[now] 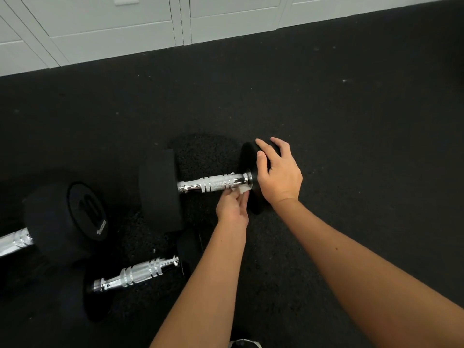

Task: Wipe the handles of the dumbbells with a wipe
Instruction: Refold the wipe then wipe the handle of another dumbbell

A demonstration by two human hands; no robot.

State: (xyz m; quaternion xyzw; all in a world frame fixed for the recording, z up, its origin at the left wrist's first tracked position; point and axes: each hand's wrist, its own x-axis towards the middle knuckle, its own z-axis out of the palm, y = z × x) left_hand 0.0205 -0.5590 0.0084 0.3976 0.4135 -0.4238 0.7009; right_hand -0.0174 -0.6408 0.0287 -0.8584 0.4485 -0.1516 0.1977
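A black dumbbell lies across the middle of the floor, its chrome handle (213,184) between a left head (159,189) and a right head (247,159). My left hand (232,207) pinches a small white wipe (243,189) against the underside of the handle's right end. Over the right head lies my right hand (277,175), fingers spread on its top edge. A second dumbbell's chrome handle (136,273) lies nearer me on the left. At the far left a third dumbbell (67,219) shows its head, marked 10, and part of its handle.
Black rubber flooring (351,121) covers the whole area. White cabinet fronts (113,28) run along the far edge. The tip of a shoe (246,344) shows at the bottom edge.
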